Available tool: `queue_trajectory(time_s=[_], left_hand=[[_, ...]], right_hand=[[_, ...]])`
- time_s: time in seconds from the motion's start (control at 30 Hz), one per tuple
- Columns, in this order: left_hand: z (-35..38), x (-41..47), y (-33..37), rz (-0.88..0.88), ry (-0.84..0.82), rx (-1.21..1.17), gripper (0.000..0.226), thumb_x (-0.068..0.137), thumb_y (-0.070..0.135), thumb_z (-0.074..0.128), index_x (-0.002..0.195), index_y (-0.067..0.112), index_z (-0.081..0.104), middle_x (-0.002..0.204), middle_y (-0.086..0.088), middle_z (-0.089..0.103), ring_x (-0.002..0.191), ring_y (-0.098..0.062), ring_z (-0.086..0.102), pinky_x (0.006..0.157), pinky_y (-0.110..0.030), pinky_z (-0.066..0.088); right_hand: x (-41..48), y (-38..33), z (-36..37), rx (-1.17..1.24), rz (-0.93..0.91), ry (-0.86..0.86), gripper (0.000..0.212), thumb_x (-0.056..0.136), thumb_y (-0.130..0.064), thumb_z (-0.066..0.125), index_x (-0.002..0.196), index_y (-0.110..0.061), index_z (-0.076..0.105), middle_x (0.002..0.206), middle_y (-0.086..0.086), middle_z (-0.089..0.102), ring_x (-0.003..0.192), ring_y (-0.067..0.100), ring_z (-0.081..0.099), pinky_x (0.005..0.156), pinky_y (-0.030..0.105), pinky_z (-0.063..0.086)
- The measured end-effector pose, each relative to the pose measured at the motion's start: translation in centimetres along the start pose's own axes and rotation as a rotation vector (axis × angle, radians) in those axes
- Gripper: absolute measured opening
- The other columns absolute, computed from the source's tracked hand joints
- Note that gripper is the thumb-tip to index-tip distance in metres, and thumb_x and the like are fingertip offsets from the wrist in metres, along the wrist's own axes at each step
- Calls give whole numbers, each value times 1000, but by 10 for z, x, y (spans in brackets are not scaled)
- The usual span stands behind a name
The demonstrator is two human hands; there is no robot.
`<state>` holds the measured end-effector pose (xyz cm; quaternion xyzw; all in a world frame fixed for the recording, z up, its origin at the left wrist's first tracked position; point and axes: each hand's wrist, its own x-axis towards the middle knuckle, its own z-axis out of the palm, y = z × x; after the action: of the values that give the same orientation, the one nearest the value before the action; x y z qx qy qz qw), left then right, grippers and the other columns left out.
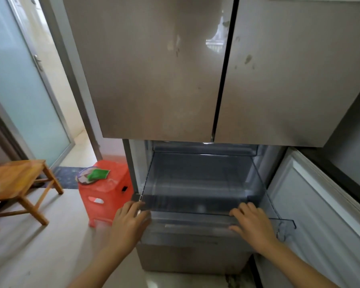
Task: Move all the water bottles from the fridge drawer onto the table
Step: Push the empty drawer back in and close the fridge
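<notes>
The clear plastic fridge drawer [202, 183] stands pulled out below the fridge's two shut upper doors. I see no water bottles inside it. My left hand [131, 221] rests on the drawer's front left corner, fingers laid over the rim. My right hand [253, 222] rests on the front right part of the rim, fingers spread and fairly straight. No bottle is in either hand.
The lower fridge door [320, 215] hangs open at the right. A red plastic stool [106, 190] with a green cloth on it stands left of the fridge. A wooden table [15, 181] is at the far left. A glass door [23, 84] is behind it.
</notes>
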<state>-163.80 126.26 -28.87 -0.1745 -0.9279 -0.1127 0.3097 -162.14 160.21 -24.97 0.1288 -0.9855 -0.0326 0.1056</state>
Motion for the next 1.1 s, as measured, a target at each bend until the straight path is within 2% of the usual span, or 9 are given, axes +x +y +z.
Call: queue_trajectory(time_s=[0.13,0.43,0.6,0.7,0.9,0.93,1.0,1.03,1.1], left_hand=[[9,16,7,102,13,63,23,74,31,50,68,19,68,85,-2,69,85,-21,48,62,-32,43],[39,53,-14,57,1,42,19,72,24,51,69,15,68,80,-2,68,77,-19,43,52,-29,45],[49,72,-12,9,-82,94,12,62,11,64,72,10,69,81,-8,69,70,-29,60,56,-32,47],[55,89,-12,-62,-188,121,31,46,5,86,73,7,70,75,-11,66,65,-31,61,52,-33,47],[69,124,-8,-126,-275,139,40,38,-3,85,75,0,70,72,-15,64,62,-33,61,51,-34,51],[70,131,-8,-150,-301,138,40,36,-3,85,73,0,70,73,-16,64,62,-33,61,51,-34,51],[77,138,-6,-193,-348,144,43,33,-3,87,73,-1,69,76,-17,65,65,-35,63,52,-35,52],[82,139,-5,-205,-370,148,49,33,-2,87,78,-3,69,81,-20,66,70,-37,64,55,-37,54],[95,129,-2,-199,-449,146,75,35,5,88,104,-8,60,102,-27,64,94,-43,62,72,-46,56]], right_hand=[[10,14,4,-10,40,11,49,29,-40,93,67,-21,69,61,-1,59,53,19,59,39,27,42],[50,0,23,-31,111,89,41,30,-13,94,59,-12,66,53,3,58,46,21,56,41,24,38],[72,2,36,-56,149,88,49,21,-1,92,65,-5,70,52,6,60,43,20,56,37,21,40],[91,2,36,-71,181,79,53,16,5,89,65,0,69,50,9,58,41,22,56,33,22,40],[134,7,40,1,275,-7,55,18,11,88,68,5,66,55,16,58,45,28,58,32,28,45],[140,7,38,-8,287,-32,52,29,8,89,76,7,67,64,19,61,54,31,62,38,32,50],[148,8,36,59,300,-73,50,73,-3,71,117,10,54,106,26,60,96,37,59,73,40,55],[149,8,38,89,311,-120,54,87,-11,56,135,6,36,125,23,49,114,35,48,90,39,47],[148,6,39,143,344,-179,68,92,-25,45,145,-2,11,138,17,34,127,32,33,106,35,31]])
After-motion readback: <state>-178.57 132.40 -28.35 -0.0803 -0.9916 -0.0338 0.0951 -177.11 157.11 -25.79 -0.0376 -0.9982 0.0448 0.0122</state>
